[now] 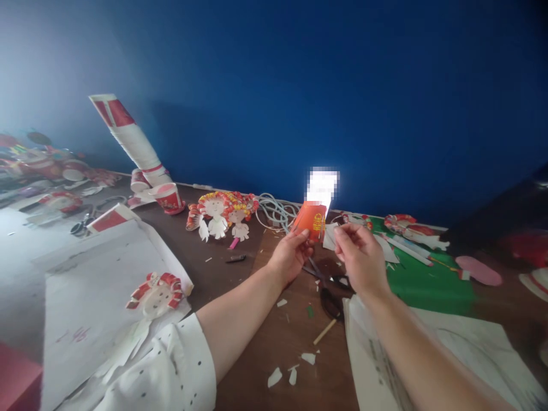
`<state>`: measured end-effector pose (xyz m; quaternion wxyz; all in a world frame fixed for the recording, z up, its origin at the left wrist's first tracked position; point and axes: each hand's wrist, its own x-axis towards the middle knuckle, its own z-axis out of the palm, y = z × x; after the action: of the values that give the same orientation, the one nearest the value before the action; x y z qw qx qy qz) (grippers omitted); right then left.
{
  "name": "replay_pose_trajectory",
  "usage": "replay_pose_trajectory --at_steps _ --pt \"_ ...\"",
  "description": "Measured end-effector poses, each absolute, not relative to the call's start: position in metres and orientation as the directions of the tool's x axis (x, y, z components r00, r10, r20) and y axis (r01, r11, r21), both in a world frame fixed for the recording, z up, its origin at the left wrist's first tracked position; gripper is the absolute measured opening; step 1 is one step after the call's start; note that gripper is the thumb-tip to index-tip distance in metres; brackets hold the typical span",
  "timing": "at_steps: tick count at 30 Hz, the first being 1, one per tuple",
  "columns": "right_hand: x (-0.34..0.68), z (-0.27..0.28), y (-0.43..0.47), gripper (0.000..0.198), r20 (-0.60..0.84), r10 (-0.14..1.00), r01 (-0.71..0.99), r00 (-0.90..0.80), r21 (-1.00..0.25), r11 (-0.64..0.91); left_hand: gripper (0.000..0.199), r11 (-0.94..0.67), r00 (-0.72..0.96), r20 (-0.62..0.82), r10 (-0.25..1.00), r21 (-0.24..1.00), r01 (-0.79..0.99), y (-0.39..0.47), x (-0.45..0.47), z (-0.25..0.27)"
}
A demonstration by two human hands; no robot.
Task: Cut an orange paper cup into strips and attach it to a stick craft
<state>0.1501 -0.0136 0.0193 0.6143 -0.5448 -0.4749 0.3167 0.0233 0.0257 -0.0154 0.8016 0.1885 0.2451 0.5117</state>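
Your left hand [291, 255] is closed on an orange piece [317, 221] with yellow lettering, your thumb pressed along its lower edge and your fingers curled beneath; the piece stands up above that hand, its top running into a bright, blurred patch that you cannot make out. Your right hand [363, 258], just beside it, is nearly closed, thumb and forefinger pinching a small white paper piece [330, 236] that hangs toward the left hand, close to the orange piece. Below and between your hands lie dark-handled scissors [331, 302], with a thin stick [325, 331] nearer to you and white scraps [274, 377] nearer still. Beyond your left hand is a coil of pale cable [276, 211], and to the left of that stands a group of paper dolls [217, 212] with red and yellow trim. Farther left of that hand, a red cup [168, 197] tilts in front of a leaning stack of cups [136, 142]. Left of your left forearm, a doll head [157, 298] rests on a white sheet [85, 285]. To the right of your right hand, a white marker [406, 249] lies over a green sheet [428, 288], with a pink oval [478, 270] farther right.
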Motion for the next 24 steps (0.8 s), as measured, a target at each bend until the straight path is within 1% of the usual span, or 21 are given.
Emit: replay_pose_trajectory --at_steps 2,4,5,6,7,9,10,11,13,14,16,17,20,22,24 --pt "0.162 0.038 -0.018 0.024 0.295 0.928 0.358 0.226 -0.911 0.203 0.021 0.404 0.353 -0.202 0.914 0.545 -0.735 0.027 0.023 -0.017" --pt "0.177 0.06 -0.026 0.023 0.339 0.933 0.564 0.117 -0.796 0.219 0.019 0.408 0.344 -0.221 0.913 0.531 -0.742 0.028 0.023 -0.017" --pt "0.185 0.072 -0.03 0.023 0.386 0.911 0.641 0.144 -0.738 0.211 0.017 0.411 0.336 -0.236 0.912 0.524 -0.746 0.028 0.024 -0.017" --pt "0.194 0.084 -0.035 0.024 0.463 0.853 0.689 0.241 -0.701 0.185 0.015 0.418 0.332 -0.253 0.908 0.52 -0.745 0.028 0.024 -0.017" --pt "0.202 0.095 -0.04 0.024 0.516 0.781 0.693 0.352 -0.705 0.153 0.013 0.421 0.328 -0.265 0.907 0.517 -0.745 0.028 0.024 -0.016" --pt "0.219 0.112 -0.048 0.026 0.543 0.641 0.613 0.542 -0.778 0.141 0.011 0.419 0.318 -0.277 0.907 0.513 -0.749 0.029 0.025 -0.016" --pt "0.226 0.116 -0.051 0.026 0.538 0.589 0.592 0.603 -0.797 0.122 0.01 0.419 0.314 -0.281 0.907 0.513 -0.749 0.029 0.025 -0.016" --pt "0.232 0.118 -0.052 0.025 0.527 0.575 0.585 0.626 -0.805 0.1 0.01 0.419 0.312 -0.284 0.907 0.514 -0.749 0.03 0.025 -0.016" --pt "0.241 0.113 -0.049 0.025 0.481 0.642 0.599 0.597 -0.799 0.042 0.011 0.413 0.307 -0.281 0.909 0.514 -0.752 0.03 0.024 -0.017" --pt "0.245 0.107 -0.045 0.025 0.442 0.713 0.629 0.544 -0.777 0.001 0.012 0.408 0.304 -0.277 0.912 0.514 -0.755 0.03 0.024 -0.018" --pt "0.25 0.091 -0.035 0.026 0.349 0.841 0.725 0.415 -0.685 -0.073 0.013 0.401 0.297 -0.275 0.914 0.511 -0.76 0.029 0.023 -0.018" --pt "0.253 0.083 -0.029 0.027 0.291 0.884 0.763 0.366 -0.638 -0.105 0.013 0.399 0.292 -0.279 0.915 0.509 -0.763 0.029 0.022 -0.018" --pt "0.265 0.062 -0.013 0.027 0.259 0.903 0.819 0.343 -0.554 -0.152 0.014 0.404 0.284 -0.3 0.911 0.508 -0.761 0.029 0.021 -0.017" --pt "0.278 0.054 -0.008 0.025 0.277 0.869 0.838 0.411 -0.49 -0.24 0.013 0.407 0.279 -0.311 0.909 0.513 -0.756 0.029 0.021 -0.016" --pt "0.291 0.051 -0.006 0.023 0.25 0.858 0.846 0.45 -0.427 -0.319 0.013 0.406 0.275 -0.313 0.909 0.517 -0.754 0.029 0.022 -0.015"
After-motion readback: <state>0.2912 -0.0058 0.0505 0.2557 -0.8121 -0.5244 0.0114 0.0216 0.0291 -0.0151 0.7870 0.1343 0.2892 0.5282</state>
